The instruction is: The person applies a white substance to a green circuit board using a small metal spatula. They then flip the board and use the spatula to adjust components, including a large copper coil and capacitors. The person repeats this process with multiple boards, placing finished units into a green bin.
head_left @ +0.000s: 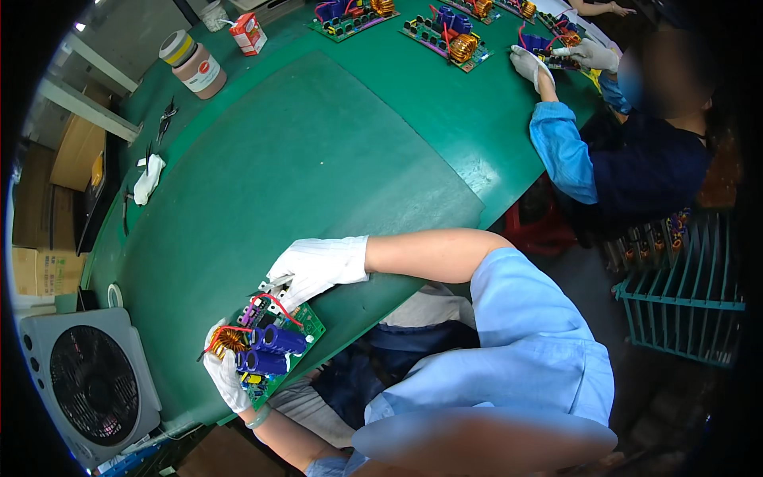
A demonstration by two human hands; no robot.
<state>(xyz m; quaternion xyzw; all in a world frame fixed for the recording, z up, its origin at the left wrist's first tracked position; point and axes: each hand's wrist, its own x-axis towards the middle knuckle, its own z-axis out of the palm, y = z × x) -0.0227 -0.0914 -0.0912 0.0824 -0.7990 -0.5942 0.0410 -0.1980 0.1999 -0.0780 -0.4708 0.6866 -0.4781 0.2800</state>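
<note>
A green circuit board (pixel 315 326) is tilted near the table's front edge, carrying several blue cylindrical capacitors (pixel 283 339), a copper-wound coil (pixel 229 340) and red wires. My left hand (pixel 226 377), in a white glove, grips its left side beside the coil. From the far side, my right hand (pixel 316 269), also white-gloved, has its fingers bent onto the board's far edge, close to small metal-tabbed parts and a red wire. Both hands are closed on the board. The fingertips of the right hand are partly hidden among the components.
A fan (pixel 94 385) stands at the left. Pliers (pixel 167 119), a white cloth (pixel 149 180), a lidded jar (pixel 199 71) and a red carton (pixel 248 34) lie along the left side. Similar boards (pixel 447 38) sit at the back. A co-worker's gloved hands (pixel 588 56) handle another; a green rack (pixel 683 302) stands right.
</note>
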